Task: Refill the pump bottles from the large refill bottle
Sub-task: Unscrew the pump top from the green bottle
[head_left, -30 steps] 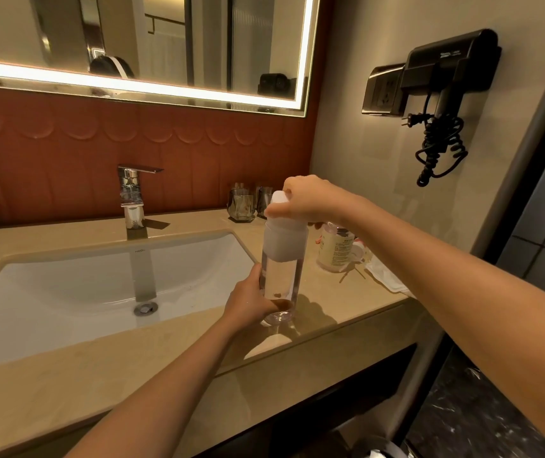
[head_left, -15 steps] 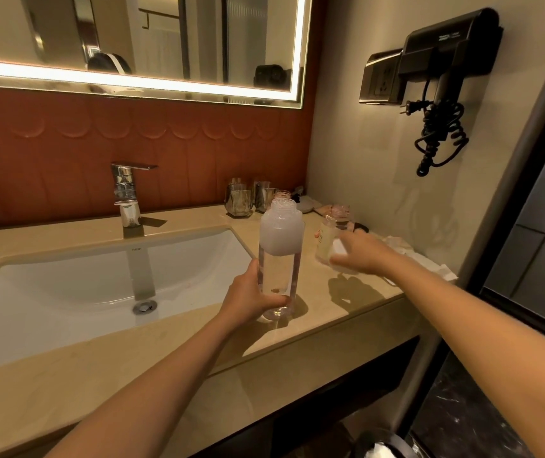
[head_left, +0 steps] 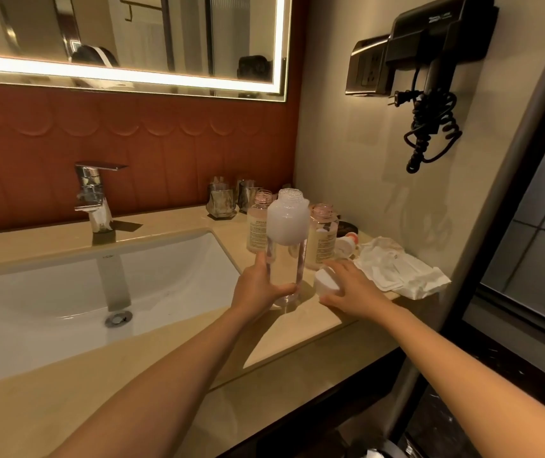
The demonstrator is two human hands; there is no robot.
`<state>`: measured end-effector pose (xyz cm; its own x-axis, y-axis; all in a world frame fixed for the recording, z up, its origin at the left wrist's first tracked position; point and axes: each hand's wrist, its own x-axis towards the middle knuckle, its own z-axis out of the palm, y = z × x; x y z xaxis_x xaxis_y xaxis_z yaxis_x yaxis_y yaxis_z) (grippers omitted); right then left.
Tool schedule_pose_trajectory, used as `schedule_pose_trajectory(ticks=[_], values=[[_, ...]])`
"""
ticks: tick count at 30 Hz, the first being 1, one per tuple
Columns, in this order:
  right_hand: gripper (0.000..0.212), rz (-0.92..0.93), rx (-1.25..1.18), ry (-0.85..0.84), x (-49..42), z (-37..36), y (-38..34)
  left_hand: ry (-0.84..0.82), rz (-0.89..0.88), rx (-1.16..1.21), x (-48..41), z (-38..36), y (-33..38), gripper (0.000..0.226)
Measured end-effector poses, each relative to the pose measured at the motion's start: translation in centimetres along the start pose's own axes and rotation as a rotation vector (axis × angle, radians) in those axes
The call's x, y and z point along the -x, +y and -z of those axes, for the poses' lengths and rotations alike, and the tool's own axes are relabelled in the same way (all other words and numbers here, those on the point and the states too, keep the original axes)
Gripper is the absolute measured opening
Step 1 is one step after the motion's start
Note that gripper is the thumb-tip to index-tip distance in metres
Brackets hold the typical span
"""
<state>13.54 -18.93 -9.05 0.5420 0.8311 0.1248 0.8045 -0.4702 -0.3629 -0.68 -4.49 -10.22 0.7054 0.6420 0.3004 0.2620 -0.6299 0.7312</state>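
Uncapped refill bottle (head_left: 287, 246) stands near the table's (head_left: 165, 375) front edge, beside the sink (head_left: 49, 292).
Left fingers (head_left: 284, 288) grip its base to steady it; right fingers (head_left: 340, 269) cup its white cap (head_left: 325, 280) alongside; two open pump bottles (head_left: 322, 239) wait just behind.

Beige stone counter (head_left: 66, 408) w/ white sink (head_left: 33, 292), chrome faucet (head_left: 94, 193); red-brown tiled backsplash (head_left: 149, 150), lit-edge mirror (head_left: 165, 31) above; black hair dryer (head_left: 439, 31) on beige R wall.

The left hand (head_left: 257, 289) grips a tall clear uncapped refill bottle (head_left: 287, 249), upright near the front edge of the beige stone desk (head_left: 165, 375); the right hand (head_left: 352, 289) holds a white round cap (head_left: 325, 281) just beside it.
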Motion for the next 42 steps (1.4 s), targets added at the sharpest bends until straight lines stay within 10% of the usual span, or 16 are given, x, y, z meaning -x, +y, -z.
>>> schedule_pose_trajectory(ticks=[12, 32, 42], values=[[0.017, 0.183, -0.403, 0.470, 2.9, 0.1, -4.9, 0.227, 0.028, 0.209, 2.8, 2.9, -0.6, 0.056], [0.024, 0.766, -0.698, -0.102, 7.7, -10.7, -38.3, 0.950, 0.421, 0.134, 28.2, 29.3, -11.6, 0.021], [0.033, 0.773, -0.708, -0.341, 8.3, -15.5, -50.6, 1.107, 0.555, 0.162, 35.3, 36.1, -15.4, 0.017]])
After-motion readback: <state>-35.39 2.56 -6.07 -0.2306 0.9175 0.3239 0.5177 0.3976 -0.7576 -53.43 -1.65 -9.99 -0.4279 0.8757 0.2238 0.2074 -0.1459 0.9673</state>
